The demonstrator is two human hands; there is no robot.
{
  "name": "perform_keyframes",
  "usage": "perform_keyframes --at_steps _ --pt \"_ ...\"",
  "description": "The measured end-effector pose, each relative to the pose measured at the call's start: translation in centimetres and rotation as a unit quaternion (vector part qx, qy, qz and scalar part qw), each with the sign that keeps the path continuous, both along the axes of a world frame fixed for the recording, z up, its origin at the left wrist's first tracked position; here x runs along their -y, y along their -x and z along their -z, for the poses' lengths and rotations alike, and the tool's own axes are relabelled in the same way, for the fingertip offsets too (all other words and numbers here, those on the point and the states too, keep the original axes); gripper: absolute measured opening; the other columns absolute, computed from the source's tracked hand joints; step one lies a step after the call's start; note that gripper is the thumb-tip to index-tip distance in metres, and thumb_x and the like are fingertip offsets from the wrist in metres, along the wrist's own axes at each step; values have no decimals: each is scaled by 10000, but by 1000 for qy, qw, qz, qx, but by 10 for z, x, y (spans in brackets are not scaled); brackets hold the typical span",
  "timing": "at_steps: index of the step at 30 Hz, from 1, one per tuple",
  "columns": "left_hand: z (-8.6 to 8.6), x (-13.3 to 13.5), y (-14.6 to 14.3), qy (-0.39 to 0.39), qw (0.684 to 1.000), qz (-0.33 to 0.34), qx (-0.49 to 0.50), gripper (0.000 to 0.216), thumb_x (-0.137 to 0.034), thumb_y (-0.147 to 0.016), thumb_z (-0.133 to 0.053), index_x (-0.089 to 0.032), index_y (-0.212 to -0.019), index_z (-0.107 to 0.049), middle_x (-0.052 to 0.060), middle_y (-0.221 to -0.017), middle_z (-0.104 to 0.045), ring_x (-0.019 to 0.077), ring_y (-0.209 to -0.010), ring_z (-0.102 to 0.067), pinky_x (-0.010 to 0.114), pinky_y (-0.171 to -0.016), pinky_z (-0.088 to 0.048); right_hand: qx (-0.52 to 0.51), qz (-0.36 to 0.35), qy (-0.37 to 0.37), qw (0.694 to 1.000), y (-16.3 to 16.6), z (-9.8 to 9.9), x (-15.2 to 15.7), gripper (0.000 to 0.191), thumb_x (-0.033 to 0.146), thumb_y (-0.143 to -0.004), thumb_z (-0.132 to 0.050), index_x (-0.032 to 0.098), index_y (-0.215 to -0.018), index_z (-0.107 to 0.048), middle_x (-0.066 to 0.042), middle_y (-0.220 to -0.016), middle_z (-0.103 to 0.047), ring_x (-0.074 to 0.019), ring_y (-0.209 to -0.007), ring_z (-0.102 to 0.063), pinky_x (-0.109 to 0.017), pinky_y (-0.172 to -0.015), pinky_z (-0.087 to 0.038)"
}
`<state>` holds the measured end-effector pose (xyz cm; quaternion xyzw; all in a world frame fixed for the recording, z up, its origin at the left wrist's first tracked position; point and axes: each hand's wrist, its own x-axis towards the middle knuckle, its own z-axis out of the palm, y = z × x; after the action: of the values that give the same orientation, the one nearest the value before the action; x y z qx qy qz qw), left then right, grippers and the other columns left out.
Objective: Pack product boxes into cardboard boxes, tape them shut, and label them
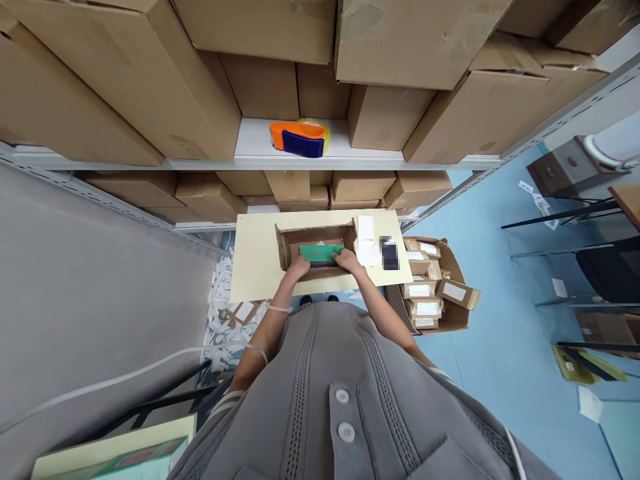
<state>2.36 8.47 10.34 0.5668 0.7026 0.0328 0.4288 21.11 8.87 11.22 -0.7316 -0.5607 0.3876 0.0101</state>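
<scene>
A long green box (321, 253) lies level inside an open cardboard box (315, 235) on the pale yellow table. At its left end is my left hand (299, 267), its fingers closed round the end. My right hand (349, 260) grips the other end in the same way. Beneath the green box a dark reddish strip shows, too small to name. To the right of the cardboard box lie white paper sheets (367, 240) and a dark, pixelated object (389, 255).
Shelves of brown cartons (385, 120) rise in front, with an orange and blue tape dispenser (300, 139) on one board. Right of the table (255, 260), a large carton (457, 267) holds several labelled parcels. Paper scraps (220, 320) litter the floor at left. A white cable (150, 367) runs to my left arm.
</scene>
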Motion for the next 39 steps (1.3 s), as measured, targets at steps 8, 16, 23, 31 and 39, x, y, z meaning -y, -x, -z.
perform_keyframes --at_steps 8,16,23,31,39 --pt "-28 5 14 -148 985 -61 64 612 -194 -921 -388 -90 -1516 -288 138 -1569 -327 238 -1446 -326 375 -1203 -259 -71 1 -150 986 -23 -4 3 569 279 -954 -420 173 -1507 -343 -105 -1445 -517 -205 -1273 -544 -337 -1077 -410" --pt "-45 -31 14 -222 967 -40 117 598 -138 -906 -391 -144 -1502 -335 104 -1555 -372 219 -1470 -272 384 -1229 -200 -8 47 -314 948 -43 -20 17 511 249 -921 -417 164 -1423 -462 -164 -1281 -518 -260 -1116 -571 -398 -961 -483" --pt "-35 -56 15 -235 959 -61 149 651 -111 -824 -509 -151 -1464 -397 114 -1511 -439 260 -1452 -311 437 -1227 -215 -18 -48 -329 943 -40 -20 27 413 192 -912 -448 205 -1307 -569 -129 -1414 -489 -276 -1318 -438 -476 -1078 -387" --pt "-50 -47 22 -306 940 -42 146 567 -89 -838 -444 -131 -1402 -465 133 -1470 -482 246 -1406 -394 438 -1210 -264 -53 -115 -234 964 -38 -21 17 354 228 -954 -435 198 -1285 -556 -83 -1324 -613 -238 -1230 -559 -421 -1044 -430" --pt "-63 13 73 -406 910 -58 58 569 46 -756 -336 -209 -1156 -650 84 -1220 -570 204 -1218 -542 388 -1091 -421 -62 -116 -163 978 -43 -19 11 529 304 -942 -479 263 -1466 -422 -50 -1453 -515 -275 -1336 -479 -456 -1084 -408"
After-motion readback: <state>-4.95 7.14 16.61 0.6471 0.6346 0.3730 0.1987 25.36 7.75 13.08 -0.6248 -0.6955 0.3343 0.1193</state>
